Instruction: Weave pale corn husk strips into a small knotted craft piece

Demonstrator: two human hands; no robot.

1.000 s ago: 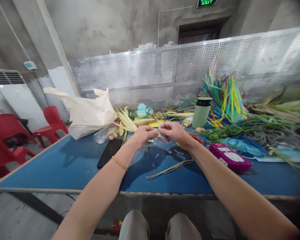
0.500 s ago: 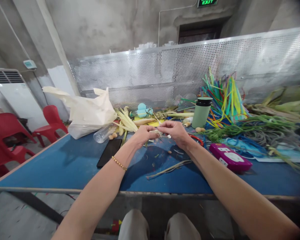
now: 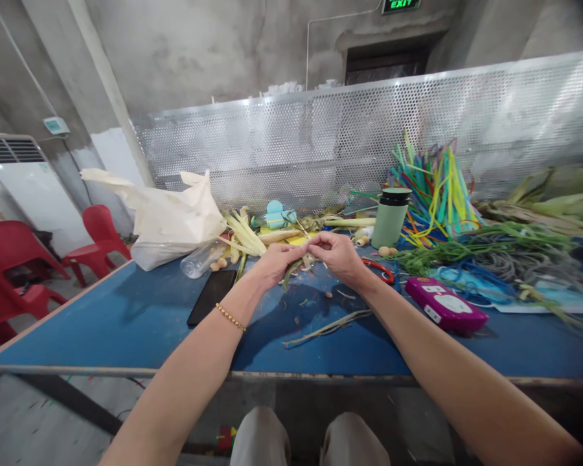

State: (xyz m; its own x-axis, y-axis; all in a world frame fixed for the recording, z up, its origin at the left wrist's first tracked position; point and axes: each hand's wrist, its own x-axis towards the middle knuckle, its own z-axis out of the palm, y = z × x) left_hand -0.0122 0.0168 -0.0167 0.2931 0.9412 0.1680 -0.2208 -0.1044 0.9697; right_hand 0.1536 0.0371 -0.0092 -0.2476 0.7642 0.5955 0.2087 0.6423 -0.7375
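Note:
My left hand [image 3: 276, 264] and my right hand [image 3: 339, 255] meet over the middle of the blue table, fingertips pinched together. Between them is a strip of corn husk [image 3: 293, 270], greenish and pale, its lower end hanging below my left fingers. A thin, pale end sticks up above the fingertips; the fingers hide the part where both hands grip. Small scraps lie on the table under the hands. Red-handled scissors [image 3: 379, 270], partly hidden by my right wrist, lie just beyond it. Dry stalk strips [image 3: 326, 329] rest nearer me.
On the left are a white plastic bag [image 3: 172, 217], a clear bottle [image 3: 197, 260], a black phone [image 3: 212, 298] and pale husks [image 3: 247, 234]. On the right stand a green flask [image 3: 391, 219], colourful pipe cleaners [image 3: 442, 194], a purple box [image 3: 444, 304] and green cords [image 3: 486, 246]. A perforated metal panel [image 3: 272, 149] rises behind.
The husk strip shows more below my left fingers, and a thin end now points up above the fingertips. Both hands stay together in nearly the same place.

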